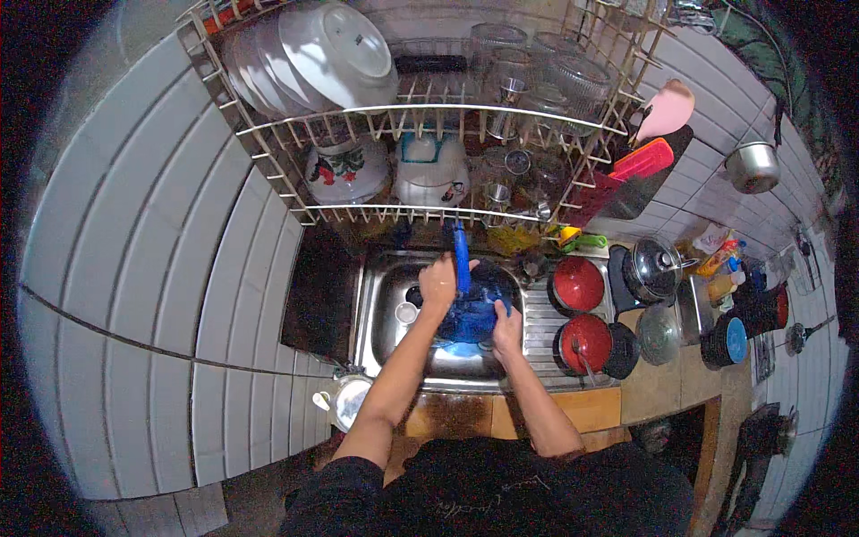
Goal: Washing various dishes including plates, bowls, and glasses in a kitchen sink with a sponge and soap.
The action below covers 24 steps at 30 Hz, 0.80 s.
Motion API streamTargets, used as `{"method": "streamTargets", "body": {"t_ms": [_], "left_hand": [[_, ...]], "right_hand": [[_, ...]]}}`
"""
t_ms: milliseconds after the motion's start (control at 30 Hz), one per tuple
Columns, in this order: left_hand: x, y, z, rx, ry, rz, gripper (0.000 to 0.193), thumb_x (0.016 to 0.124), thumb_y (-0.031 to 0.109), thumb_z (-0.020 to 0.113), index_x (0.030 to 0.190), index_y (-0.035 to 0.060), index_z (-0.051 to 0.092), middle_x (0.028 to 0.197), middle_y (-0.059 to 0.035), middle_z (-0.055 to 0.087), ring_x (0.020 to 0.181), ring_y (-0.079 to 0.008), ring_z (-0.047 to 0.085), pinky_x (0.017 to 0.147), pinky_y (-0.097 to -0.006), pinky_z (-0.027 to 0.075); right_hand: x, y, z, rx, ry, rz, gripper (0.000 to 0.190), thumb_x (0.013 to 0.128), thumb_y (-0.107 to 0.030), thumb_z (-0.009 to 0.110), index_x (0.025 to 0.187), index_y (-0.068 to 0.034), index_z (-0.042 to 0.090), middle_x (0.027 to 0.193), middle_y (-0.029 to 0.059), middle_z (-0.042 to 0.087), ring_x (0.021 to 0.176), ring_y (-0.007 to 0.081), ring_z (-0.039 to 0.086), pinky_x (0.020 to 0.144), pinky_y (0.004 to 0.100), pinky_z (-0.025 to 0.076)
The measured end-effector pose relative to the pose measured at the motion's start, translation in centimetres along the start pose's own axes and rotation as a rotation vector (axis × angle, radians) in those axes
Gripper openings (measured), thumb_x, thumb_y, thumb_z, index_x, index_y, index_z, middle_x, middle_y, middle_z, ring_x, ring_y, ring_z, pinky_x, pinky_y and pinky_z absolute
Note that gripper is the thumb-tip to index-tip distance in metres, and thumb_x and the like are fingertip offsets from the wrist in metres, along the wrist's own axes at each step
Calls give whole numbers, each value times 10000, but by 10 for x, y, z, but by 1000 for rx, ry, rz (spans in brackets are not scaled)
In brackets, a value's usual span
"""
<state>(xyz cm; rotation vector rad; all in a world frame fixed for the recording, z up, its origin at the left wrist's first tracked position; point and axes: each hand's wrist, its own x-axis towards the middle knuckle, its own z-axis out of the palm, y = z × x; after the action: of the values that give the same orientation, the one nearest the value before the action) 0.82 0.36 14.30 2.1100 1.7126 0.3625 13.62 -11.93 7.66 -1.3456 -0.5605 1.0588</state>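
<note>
A blue see-through plastic vessel [470, 319], perhaps a basin, is held tilted over the stainless steel sink [389, 356]. My right hand [508, 329] grips its right edge, thumb on top. At the far left side of the vessel is my left hand [437, 282], its fingers mostly hidden. A bright blue tube [462, 258], seemingly a tap hose, comes down in front of that hand's fingers; whether the hand grasps anything cannot be told. A small white cup [406, 312] rests in the sink, left of the vessel.
Above the sink hangs a wire dish rack [429, 107] with bowls, plates and glasses. Two red bowls [578, 283] sit on the ribbed drainboard [537, 315], the nearer holding a fork. Further right are a lidded pot [654, 268] and bottles. A white lidded container [352, 399] stands front left.
</note>
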Motion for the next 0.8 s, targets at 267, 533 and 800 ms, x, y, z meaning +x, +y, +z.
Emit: {"method": "streamTargets", "body": {"t_ms": [267,533,800], "left_hand": [[-53,-63,51,-1427,-377,-315,364,928,351,568,1097,34,628,1083,-130,671,972,-254,652,905,-396,500],[-82,-54,38,-1721,-13,-454,394,995,323,488,1226,6,518,1168,-94,609,1058,-170,582,918,-326,469],[-101,-23,22,-1406,136,-395,495,1020,381,396,1295,-20,491,1205,-115,583,1104,-200,517,987,-332,375]], "right_hand": [[9,-5,-8,321,-49,228,219,915,-196,584,1074,-46,568,958,61,636,870,182,617,760,359,518],[16,-15,24,-824,23,-681,410,811,-106,614,1177,48,511,1172,223,542,1111,366,513,962,448,398],[12,1,61,-996,-701,-791,547,988,-300,364,1460,-33,294,1543,214,172,1413,437,152,1135,563,150]]}}
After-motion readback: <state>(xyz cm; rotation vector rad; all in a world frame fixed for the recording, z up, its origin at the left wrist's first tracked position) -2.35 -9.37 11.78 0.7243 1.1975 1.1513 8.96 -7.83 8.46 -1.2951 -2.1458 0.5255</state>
